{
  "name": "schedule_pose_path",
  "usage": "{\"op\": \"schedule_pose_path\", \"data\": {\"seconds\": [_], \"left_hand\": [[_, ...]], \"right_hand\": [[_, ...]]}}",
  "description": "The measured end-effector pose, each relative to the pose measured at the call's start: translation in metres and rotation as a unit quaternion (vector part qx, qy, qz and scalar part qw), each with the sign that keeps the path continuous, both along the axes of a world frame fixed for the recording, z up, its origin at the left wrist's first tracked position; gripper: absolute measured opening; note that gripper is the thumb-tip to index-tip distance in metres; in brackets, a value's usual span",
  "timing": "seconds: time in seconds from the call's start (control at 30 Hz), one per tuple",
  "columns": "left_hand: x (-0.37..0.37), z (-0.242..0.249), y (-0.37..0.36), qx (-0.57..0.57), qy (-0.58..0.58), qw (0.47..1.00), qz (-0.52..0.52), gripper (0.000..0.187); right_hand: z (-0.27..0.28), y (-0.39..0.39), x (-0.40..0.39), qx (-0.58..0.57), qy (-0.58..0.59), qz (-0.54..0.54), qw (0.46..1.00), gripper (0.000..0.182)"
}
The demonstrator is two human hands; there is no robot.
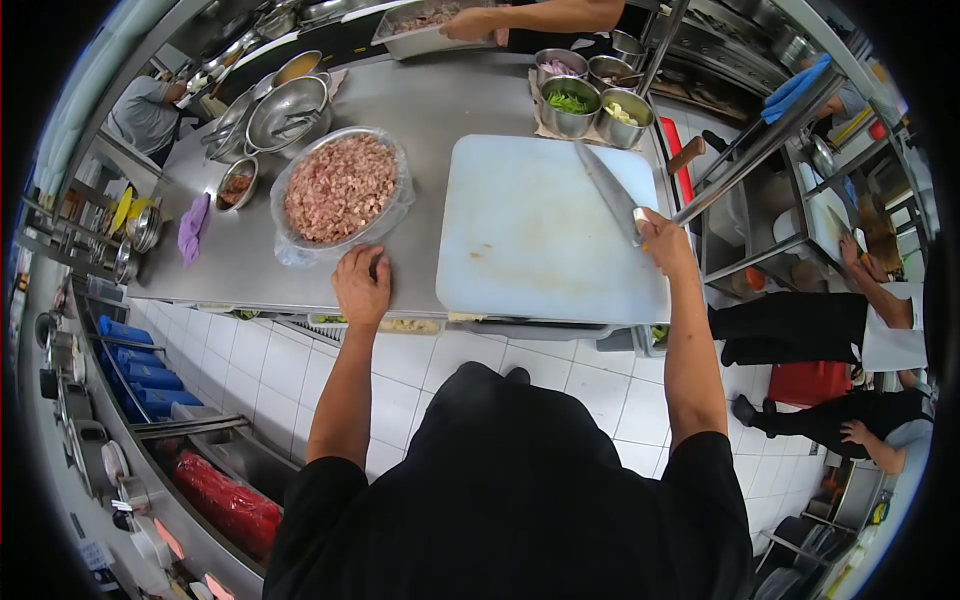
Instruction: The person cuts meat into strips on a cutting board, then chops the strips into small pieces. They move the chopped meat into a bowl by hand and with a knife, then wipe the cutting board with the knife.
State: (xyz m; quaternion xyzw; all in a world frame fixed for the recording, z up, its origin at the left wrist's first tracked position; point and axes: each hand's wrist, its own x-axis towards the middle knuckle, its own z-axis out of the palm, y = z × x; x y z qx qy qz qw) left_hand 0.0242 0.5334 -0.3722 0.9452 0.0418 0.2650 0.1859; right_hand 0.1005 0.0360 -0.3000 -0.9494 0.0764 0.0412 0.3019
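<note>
My right hand [664, 242] is closed round the handle end of a large knife [608, 190], whose blade points away from me over the white cutting board [530, 230]. The grip is low at the board's right edge. My left hand [362, 282] rests on the steel table [420, 110] near its front edge, fingers curled, just below a plastic-lined bowl of chopped meat [340, 188]. Whether anything is under those fingers is hidden. Small steel pots of green pieces [568, 100], pale pieces [622, 112] and sliced onion [560, 66] stand behind the board.
A co-worker's hand [468, 24] holds a metal tray [415, 40] at the back. Steel bowls [288, 112] and a purple cloth [192, 230] lie left. A wooden-handled tool [686, 154] and a metal post [760, 145] are at the right. Other people work farther right.
</note>
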Motion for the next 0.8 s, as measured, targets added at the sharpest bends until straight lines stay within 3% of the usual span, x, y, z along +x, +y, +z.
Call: {"op": "schedule_pose_path", "data": {"seconds": [0.07, 0.17, 0.27, 0.37, 0.47, 0.53, 0.57, 0.63, 0.7, 0.73, 0.77, 0.8], "left_hand": [[0.001, -0.003, 0.002, 0.004, -0.009, 1.0, -0.01, 0.023], [0.0, 0.0, 0.001, 0.003, 0.005, 1.0, 0.0, 0.023], [0.0, -0.004, 0.003, 0.017, -0.014, 1.0, -0.006, 0.022], [0.001, -0.004, 0.003, 0.027, -0.016, 0.999, -0.005, 0.022], [0.001, -0.004, 0.003, 0.029, -0.01, 1.0, -0.002, 0.023], [0.001, -0.002, 0.001, 0.026, -0.005, 1.0, -0.003, 0.023], [0.0, -0.002, 0.002, 0.025, -0.002, 1.0, -0.002, 0.023], [0.0, -0.003, 0.003, 0.029, -0.003, 1.0, -0.001, 0.023], [0.001, -0.004, 0.003, 0.031, -0.007, 0.999, 0.001, 0.023], [0.001, -0.004, 0.003, 0.033, -0.009, 0.999, 0.003, 0.023], [0.0, -0.005, 0.003, 0.035, -0.011, 0.999, 0.005, 0.023], [0.0, -0.006, 0.003, 0.032, -0.011, 0.999, 0.004, 0.023]], "right_hand": [[-0.032, -0.003, -0.001, -0.032, -0.117, 0.109, 0.987, 0.037], [0.01, 0.042, -0.05, -0.082, -0.002, 0.233, 0.969, 0.037], [-0.003, 0.001, -0.041, 0.002, -0.02, 0.199, 0.98, 0.037], [0.003, -0.026, -0.034, -0.045, -0.074, -0.065, 0.994, 0.033], [-0.019, -0.008, -0.05, -0.046, -0.099, 0.036, 0.993, 0.033], [-0.003, 0.034, -0.08, -0.054, -0.064, 0.113, 0.99, 0.034], [0.023, 0.05, -0.089, -0.081, 0.017, 0.167, 0.982, 0.035], [-0.001, 0.026, -0.083, -0.017, -0.077, 0.228, 0.97, 0.037], [0.006, 0.003, -0.068, -0.016, -0.065, 0.096, 0.993, 0.039], [0.012, -0.005, -0.056, 0.032, 0.01, -0.046, 0.998, 0.04], [0.015, -0.011, -0.051, -0.008, -0.013, -0.096, 0.995, 0.04], [0.006, -0.011, -0.049, -0.018, -0.04, -0.078, 0.996, 0.04]]}}
